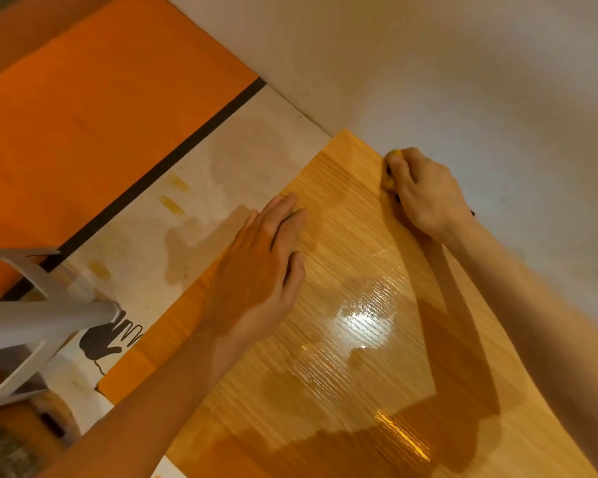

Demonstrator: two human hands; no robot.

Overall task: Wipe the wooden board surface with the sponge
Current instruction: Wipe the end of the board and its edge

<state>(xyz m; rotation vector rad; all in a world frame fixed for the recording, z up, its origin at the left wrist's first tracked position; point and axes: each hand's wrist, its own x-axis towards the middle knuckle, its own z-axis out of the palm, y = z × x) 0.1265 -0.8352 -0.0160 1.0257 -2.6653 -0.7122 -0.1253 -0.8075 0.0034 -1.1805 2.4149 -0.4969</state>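
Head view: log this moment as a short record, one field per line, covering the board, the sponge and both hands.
board: wooden board, lying flat, its far edge against the pale wall
board surface: glossy, with a bright glare patch near the middle
sponge: yellow sponge, mostly hidden by fingers, at the board's far edge by the wall
right hand: right hand grips the sponge and presses it on the board
left hand: left hand lies flat, fingers straight, on the board's left part
beside board: white stool at the left

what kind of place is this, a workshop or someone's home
Hard to say; probably an indoor room set up for a task. A wooden board lies against a plain pale wall, on an orange and white floor mat, beside a grey metal stand.
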